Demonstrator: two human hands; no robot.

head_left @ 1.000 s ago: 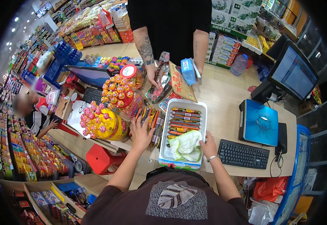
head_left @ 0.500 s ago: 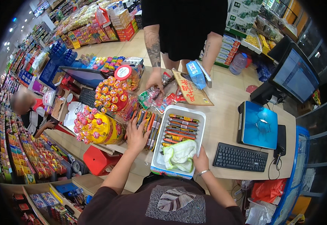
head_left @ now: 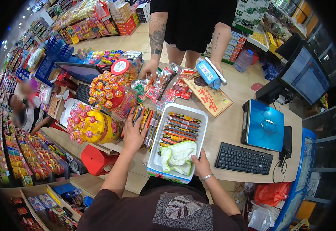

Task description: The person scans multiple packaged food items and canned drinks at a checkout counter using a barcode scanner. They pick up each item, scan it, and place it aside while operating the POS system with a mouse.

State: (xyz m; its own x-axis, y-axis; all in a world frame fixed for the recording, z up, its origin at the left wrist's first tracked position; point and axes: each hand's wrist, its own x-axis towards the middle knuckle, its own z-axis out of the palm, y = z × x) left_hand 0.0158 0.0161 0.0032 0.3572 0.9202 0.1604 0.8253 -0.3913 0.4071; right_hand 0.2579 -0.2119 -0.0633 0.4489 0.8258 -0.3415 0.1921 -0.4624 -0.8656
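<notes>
Right hand (head_left: 202, 165) is clamping white tray (head_left: 189, 110), spread left hand (head_left: 133, 134) is covering slim orange-black packets (head_left: 151, 130) left of tray; uneven pressure is probably risking scatter.

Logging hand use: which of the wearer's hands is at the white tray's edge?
The right hand, at the edge of the white tray beside the cloth; the left hand is over slim packets left of the tray.
</notes>
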